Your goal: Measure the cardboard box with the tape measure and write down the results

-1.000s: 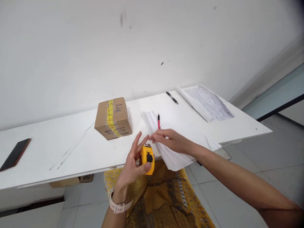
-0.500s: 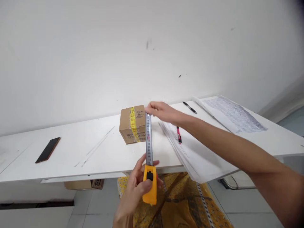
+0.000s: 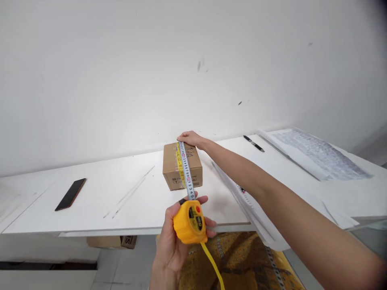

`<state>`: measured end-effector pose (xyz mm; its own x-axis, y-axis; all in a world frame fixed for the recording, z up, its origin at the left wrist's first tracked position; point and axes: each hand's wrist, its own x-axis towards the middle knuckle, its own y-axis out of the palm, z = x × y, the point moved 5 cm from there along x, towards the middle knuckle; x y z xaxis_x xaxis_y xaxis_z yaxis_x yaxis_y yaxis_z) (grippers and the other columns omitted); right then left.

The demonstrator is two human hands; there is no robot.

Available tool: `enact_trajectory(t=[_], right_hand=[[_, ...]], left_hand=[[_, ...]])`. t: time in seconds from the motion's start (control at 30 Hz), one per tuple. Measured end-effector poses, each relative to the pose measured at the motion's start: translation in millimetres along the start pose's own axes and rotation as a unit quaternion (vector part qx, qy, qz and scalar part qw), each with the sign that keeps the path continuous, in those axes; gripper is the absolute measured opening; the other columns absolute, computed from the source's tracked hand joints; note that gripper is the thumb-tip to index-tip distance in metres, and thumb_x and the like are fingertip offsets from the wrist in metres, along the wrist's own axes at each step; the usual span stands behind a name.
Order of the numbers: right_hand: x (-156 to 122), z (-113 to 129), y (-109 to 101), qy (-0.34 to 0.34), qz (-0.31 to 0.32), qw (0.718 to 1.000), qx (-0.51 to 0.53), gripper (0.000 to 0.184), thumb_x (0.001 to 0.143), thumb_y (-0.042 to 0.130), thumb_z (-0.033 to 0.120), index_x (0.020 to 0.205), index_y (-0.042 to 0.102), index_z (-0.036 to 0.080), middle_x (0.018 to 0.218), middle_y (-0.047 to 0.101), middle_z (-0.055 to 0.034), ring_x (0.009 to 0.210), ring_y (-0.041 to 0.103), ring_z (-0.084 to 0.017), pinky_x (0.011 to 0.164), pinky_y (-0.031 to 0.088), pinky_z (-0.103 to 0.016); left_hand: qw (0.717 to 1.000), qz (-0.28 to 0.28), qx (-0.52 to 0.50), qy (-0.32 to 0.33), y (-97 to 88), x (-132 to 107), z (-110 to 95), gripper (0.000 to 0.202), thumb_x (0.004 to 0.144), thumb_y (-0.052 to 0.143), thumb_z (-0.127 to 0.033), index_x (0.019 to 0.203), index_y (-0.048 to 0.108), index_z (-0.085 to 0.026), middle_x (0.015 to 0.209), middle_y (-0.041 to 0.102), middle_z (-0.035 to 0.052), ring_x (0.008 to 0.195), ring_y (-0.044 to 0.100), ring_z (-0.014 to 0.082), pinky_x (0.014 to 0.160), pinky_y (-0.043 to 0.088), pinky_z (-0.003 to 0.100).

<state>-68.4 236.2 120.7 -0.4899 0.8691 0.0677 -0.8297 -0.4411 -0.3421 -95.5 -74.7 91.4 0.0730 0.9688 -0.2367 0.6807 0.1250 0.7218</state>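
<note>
A small cardboard box point(image 3: 173, 171) with yellow tape stands on the white table point(image 3: 99, 205) near the wall. My left hand point(image 3: 172, 245) is closed around a yellow tape measure case point(image 3: 190, 222) just in front of the table's near edge. Its metal blade point(image 3: 185, 169) runs from the case up across the box's top. My right hand point(image 3: 191, 139) reaches over the table and pinches the blade's end at the box's far edge.
A dark phone point(image 3: 70, 194) lies on the table at the left. A stack of printed papers point(image 3: 256, 209) lies under my right arm, more sheets point(image 3: 317, 155) at the far right, and a black pen point(image 3: 254, 143) beside them. A cardboard box point(image 3: 111, 241) sits under the table.
My right hand has pulled the blade out of the case and carried its end to the box's far edge. My left hand has turned the case and lowered it towards the table's front edge.
</note>
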Motion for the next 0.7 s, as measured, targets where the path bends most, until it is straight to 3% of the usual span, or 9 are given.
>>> enact_trajectory(t=[0.1,0.27,0.47,0.7], right_hand=[[-4.7,-5.3,1.2,-0.016,0.027,0.998,0.047,0.019,0.081,0.066,0.037,0.085,0.069,0.018,0.084,0.070,-0.0028,0.073,0.058,-0.013,0.066,0.045,-0.025],[-2.9,-10.4,1.8,-0.017,0.010,0.997,0.080,0.022,0.078,0.070,0.036,0.072,0.065,0.016,0.072,0.066,-0.0016,0.068,0.056,-0.013,0.061,0.042,-0.024],[-0.8,-13.0,4.4,-0.011,0.009,0.995,0.096,0.021,0.079,0.068,0.034,0.072,0.063,0.015,0.072,0.064,-0.0024,0.066,0.056,-0.013,0.060,0.042,-0.025],[-2.4,-12.0,2.6,-0.008,0.017,0.997,0.077,0.022,0.082,0.067,0.034,0.071,0.062,0.016,0.072,0.063,-0.0020,0.065,0.054,-0.013,0.061,0.040,-0.026]], left_hand=[[1.000,-0.007,-0.007,0.006,2.0,-5.9,11.1,0.040,0.085,0.066,-0.045,0.115,0.068,-0.018,0.129,0.064,0.0157,0.076,0.073,0.0276,0.064,0.058,0.038],[0.999,-0.021,-0.001,0.027,3.8,-4.7,9.2,0.043,0.090,0.060,-0.044,0.126,0.061,-0.022,0.129,0.064,0.0151,0.078,0.072,0.0277,0.065,0.057,0.039],[0.999,-0.034,-0.001,0.022,0.5,2.1,9.8,0.051,0.085,0.064,-0.048,0.130,0.058,-0.025,0.126,0.064,0.0144,0.076,0.071,0.0272,0.066,0.057,0.041],[0.998,-0.058,0.019,0.023,-2.8,3.4,17.9,0.051,0.083,0.067,-0.045,0.128,0.058,-0.023,0.118,0.067,0.0128,0.074,0.070,0.0250,0.063,0.056,0.037]])
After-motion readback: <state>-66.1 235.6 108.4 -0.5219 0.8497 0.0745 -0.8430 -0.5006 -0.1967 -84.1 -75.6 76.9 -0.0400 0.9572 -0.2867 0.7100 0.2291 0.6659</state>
